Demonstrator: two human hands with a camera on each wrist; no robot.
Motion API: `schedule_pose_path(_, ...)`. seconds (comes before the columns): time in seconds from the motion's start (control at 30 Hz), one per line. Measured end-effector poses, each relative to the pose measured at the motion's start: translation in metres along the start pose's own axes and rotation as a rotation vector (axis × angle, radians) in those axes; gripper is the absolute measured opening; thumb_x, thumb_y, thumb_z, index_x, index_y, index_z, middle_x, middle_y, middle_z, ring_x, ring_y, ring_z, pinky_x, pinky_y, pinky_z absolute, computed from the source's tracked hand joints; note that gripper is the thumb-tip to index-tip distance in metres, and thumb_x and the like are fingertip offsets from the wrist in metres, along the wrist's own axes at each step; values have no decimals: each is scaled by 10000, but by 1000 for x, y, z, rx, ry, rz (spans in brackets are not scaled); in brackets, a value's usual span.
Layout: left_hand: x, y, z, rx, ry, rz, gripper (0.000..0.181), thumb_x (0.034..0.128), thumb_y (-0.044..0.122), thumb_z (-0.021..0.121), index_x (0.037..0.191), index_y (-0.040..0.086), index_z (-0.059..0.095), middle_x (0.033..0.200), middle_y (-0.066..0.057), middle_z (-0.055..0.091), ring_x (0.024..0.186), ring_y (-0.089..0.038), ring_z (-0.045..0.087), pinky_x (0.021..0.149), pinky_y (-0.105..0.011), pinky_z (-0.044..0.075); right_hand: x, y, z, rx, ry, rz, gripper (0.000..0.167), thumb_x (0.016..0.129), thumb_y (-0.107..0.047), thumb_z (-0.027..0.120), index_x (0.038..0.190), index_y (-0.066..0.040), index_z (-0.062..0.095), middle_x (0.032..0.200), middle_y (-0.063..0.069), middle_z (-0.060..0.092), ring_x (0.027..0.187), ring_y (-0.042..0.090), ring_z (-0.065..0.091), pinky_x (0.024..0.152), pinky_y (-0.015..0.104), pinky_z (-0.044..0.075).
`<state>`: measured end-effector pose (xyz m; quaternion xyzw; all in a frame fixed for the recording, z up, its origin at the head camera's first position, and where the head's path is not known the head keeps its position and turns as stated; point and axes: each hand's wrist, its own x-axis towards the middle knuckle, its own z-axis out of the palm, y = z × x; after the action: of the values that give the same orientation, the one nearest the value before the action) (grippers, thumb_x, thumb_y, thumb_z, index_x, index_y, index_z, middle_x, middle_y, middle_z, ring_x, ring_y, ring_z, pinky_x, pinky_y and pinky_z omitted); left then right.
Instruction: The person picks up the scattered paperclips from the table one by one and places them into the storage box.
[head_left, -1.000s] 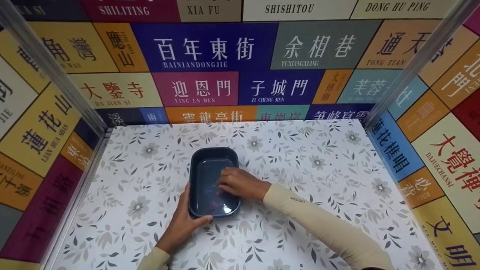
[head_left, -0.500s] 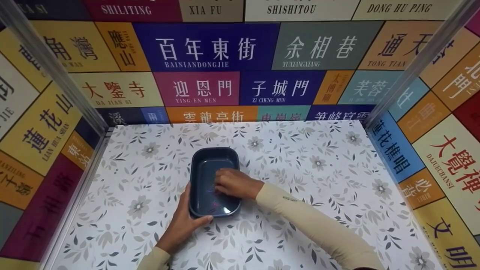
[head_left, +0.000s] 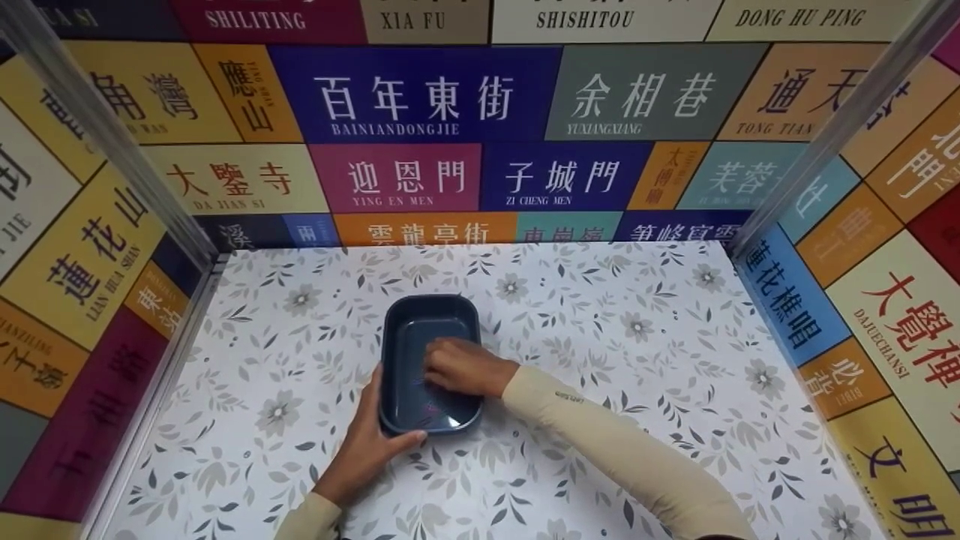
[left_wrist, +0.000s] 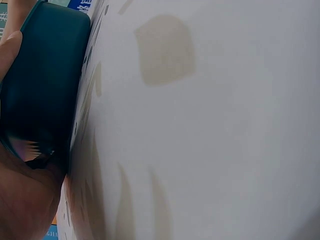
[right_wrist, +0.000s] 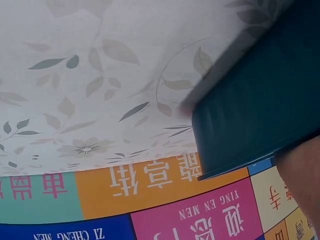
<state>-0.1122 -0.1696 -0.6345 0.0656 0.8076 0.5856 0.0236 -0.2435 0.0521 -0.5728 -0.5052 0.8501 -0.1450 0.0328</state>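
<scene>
A dark blue rectangular dish (head_left: pixel 409 334) with rounded corners stands on the patterned table. My left hand (head_left: pixel 366 442) holds its near left corner, thumb on the near rim and fingers along the left wall. Inside the dish, my right hand (head_left: pixel 465 366) reaches over the right rim with its fingers curled down toward the bottom. Whatever lies under those fingertips is hidden. A few thin pink pieces (head_left: pixel 430 409) lie near the front of the dish, too small to identify. In the right wrist view the dish wall (right_wrist: pixel 260 95) covers most of the right hand (right_wrist: pixel 302 175).
The table (head_left: pixel 637 420) has a white covering printed with grey flowers and leaves. Colourful panels with Chinese lettering (head_left: pixel 409 176) rise behind it and on both sides. Clear strips run along the left and right corners.
My right hand has moved a little left, farther into the dish, its fingers now covering some of the small coloured pieces. The left hand and the dish stay in place.
</scene>
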Motion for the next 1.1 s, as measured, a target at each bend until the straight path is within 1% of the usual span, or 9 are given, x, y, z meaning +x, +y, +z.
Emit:
schedule_pose_path(0.07,1,0,0,-9,-5,-8,1369,806,377,1006,1795,279,64,1828,-94,183,1657,-267,176,1317,-530,141,1,0,0,-5,-12,-6,123,1040,-172,752,975,-82,807,964,79,720,932,262,698,905,409,566)
schedule_pose_path(0.13,1,1,0,-17,-7,-7,1361,810,377,1004,1794,298,66,1828,-88,183,1657,-265,181,1315,-536,146,2,0,-1,-14,-15,-25,122,1035,-168,757,961,-82,802,962,83,721,921,265,700,890,412,568)
schedule_pose_path(0.3,1,1,-1,-40,-14,-5,1336,838,327,992,1790,325,56,1828,-93,175,1661,-288,191,1308,-549,159,5,-1,-3,-8,28,-80,132,1008,-140,780,900,-67,764,918,97,725,877,289,719,834,425,580)
schedule_pose_path(0.4,1,1,-1,-38,-16,3,1336,839,322,991,1791,321,54,1827,-99,177,1661,-292,197,1308,-539,159,7,-3,-2,11,33,-90,129,1004,-138,784,897,-70,758,914,94,737,877,292,733,823,426,586)
schedule_pose_path(0.57,1,0,-1,-35,-17,14,1343,831,330,996,1790,331,57,1828,-76,184,1661,-267,200,1308,-511,157,9,-4,1,24,-10,-77,128,1020,-146,770,919,-68,778,935,94,756,895,288,747,827,423,591)
schedule_pose_path(0.73,1,-2,-1,-43,-11,8,1336,829,323,999,1786,360,67,1827,-68,186,1658,-264,203,1310,-517,153,10,-4,4,37,-25,-79,108,1019,-132,764,938,-65,788,947,101,759,896,288,749,821,426,593)
schedule_pose_path(0.87,1,-2,0,-39,-14,8,1340,825,335,1001,1789,347,70,1827,-73,187,1659,-272,200,1314,-526,147,9,-5,5,29,-34,-83,103,1025,-140,757,960,-69,795,957,99,764,905,287,752,830,426,596)
schedule_pose_path(1.1,0,-2,0,-29,-15,27,1353,817,330,1007,1792,323,69,1827,-89,192,1661,-274,198,1314,-525,142,10,-6,6,9,-57,-73,143,1048,-161,736,945,-84,800,946,88,773,880,276,757,804,407,604)
